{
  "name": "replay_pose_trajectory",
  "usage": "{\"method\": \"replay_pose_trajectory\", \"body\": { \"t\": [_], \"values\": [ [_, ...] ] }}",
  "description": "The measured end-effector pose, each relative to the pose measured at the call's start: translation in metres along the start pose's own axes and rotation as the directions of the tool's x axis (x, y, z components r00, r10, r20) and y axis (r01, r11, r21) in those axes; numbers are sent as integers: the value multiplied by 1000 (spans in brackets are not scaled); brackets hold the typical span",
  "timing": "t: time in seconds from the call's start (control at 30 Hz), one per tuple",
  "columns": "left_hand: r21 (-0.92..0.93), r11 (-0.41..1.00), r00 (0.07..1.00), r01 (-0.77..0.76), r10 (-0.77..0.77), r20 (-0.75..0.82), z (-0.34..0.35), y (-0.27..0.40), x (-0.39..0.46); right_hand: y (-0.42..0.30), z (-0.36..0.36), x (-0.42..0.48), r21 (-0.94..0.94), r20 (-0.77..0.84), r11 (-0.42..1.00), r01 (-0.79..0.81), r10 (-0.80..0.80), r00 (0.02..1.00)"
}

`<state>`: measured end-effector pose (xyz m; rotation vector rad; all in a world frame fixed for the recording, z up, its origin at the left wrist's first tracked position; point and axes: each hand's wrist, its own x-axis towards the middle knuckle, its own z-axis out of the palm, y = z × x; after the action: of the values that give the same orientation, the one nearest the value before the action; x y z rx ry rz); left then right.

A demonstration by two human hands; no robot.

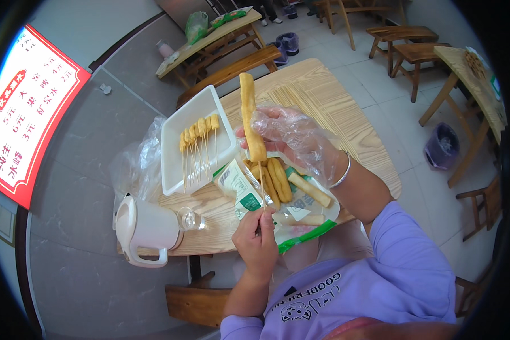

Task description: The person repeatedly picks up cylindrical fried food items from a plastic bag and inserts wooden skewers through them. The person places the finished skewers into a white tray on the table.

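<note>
My right hand (pixel 295 131), in a clear plastic glove, grips a long golden fried dough stick (pixel 248 106) upright above the table. From below, my bare left hand (pixel 257 240) pinches a bamboo skewer (pixel 262 182). The skewer's upper end meets the lower end of the dough stick; how deep it goes is hidden. Under both hands lies an opened plastic food package (pixel 246 195) with a green edge. Several more dough sticks (pixel 276 178) rest in it, and a paler stick (pixel 309 190) lies on its right part.
Left of the package stands a white plastic tub (pixel 170 170) holding several skewered pieces (pixel 199 129). Loose bamboo skewers (pixel 310 102) lie at the table's (pixel 365 140) far side. A white electric kettle (pixel 146 225), a clear cup (pixel 190 219) and a crumpled plastic bag (pixel 146 148) are at the left.
</note>
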<state>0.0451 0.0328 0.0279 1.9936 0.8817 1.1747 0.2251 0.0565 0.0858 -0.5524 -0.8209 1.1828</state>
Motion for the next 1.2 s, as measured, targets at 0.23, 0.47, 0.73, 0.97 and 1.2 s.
{"method": "replay_pose_trajectory", "body": {
  "t": [0.23,0.47,0.73,0.97,1.2],
  "values": [
    [-65,996,998,55,-56,-13,0,1,0,-2,3,-3,-61,5,995,-74,74,997],
    [-122,991,998,59,-61,-13,2,1,0,-2,4,-5,-103,-5,993,-60,60,998],
    [-205,964,985,169,-157,75,-6,-1,-3,5,-4,3,-90,-53,996,-26,22,998],
    [-233,918,937,321,-274,216,-23,-6,-20,4,-6,3,-161,-129,987,19,-40,991],
    [-275,910,943,310,-258,211,-40,-14,-28,12,-1,3,-266,-53,964,-8,-7,999]
  ]
}}
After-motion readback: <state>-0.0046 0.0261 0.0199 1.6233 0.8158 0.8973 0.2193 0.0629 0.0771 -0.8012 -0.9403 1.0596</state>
